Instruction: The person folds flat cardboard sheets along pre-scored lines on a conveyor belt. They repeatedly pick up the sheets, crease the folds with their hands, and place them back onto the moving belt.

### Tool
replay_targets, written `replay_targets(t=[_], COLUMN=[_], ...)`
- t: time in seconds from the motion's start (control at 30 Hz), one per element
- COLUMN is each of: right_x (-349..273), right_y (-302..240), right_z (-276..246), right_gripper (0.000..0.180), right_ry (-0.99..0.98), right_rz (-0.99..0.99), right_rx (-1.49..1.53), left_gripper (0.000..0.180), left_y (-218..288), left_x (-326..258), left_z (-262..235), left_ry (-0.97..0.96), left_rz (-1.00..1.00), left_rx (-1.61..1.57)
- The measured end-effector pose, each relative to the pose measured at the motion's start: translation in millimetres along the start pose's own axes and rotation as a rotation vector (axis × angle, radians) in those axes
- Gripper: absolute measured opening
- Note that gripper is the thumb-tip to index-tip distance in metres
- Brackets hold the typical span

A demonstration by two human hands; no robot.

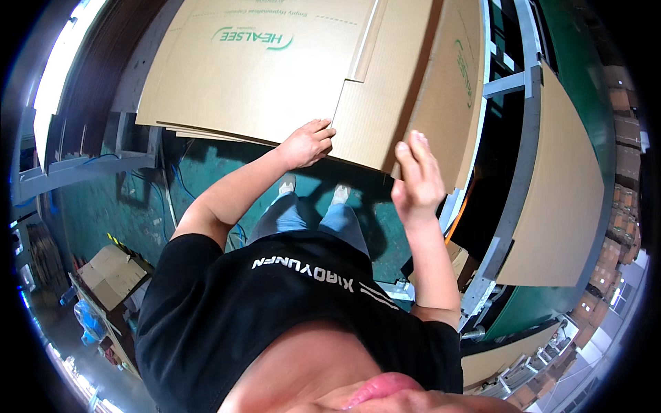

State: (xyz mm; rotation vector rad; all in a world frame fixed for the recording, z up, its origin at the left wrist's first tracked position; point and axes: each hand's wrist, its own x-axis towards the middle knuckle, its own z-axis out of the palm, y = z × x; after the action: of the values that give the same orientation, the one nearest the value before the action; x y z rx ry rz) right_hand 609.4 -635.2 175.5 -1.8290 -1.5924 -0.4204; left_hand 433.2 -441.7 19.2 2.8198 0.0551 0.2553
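A large flat brown cardboard box blank [275, 89] with green print lies in front of me, its near edge toward my body. My left hand [308, 144] is at the middle of that edge, its fingers closed over the cardboard and the thumb hidden. Beside the blank's right part, my right hand [420, 182] is raised with fingers stretched out and close together, at the near corner of a folded-up side panel [451, 103]. Whether the right fingertips press on the panel I cannot tell. More cardboard layers [206, 135] show under the blank's left edge.
A grey metal machine frame [513, 186] runs along the right, with another cardboard sheet [558, 193] leaning beyond it. Stacked brown boxes [623, 172] line the far right. On the left are a metal beam [89, 175], blue hoses [165, 199] and an open carton [110, 275].
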Motion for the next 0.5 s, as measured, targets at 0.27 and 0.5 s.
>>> replay_targets(t=[0.27,0.5], right_x=[-33.4,-20.9], right_y=[-7.1,-8.7], right_z=[140.4,138.9], right_gripper=[0.029,0.033], right_ry=[-0.307,-0.494], right_rz=[-0.166,-0.027], right_rx=[-0.099,0.034], left_gripper=[0.029,0.019], left_y=[-7.0,-30.0], left_x=[4.2,3.6], left_z=[2.7,17.4], left_ry=[0.104,0.120], left_rz=[-0.031,0.189], left_rx=[-0.028,-0.356])
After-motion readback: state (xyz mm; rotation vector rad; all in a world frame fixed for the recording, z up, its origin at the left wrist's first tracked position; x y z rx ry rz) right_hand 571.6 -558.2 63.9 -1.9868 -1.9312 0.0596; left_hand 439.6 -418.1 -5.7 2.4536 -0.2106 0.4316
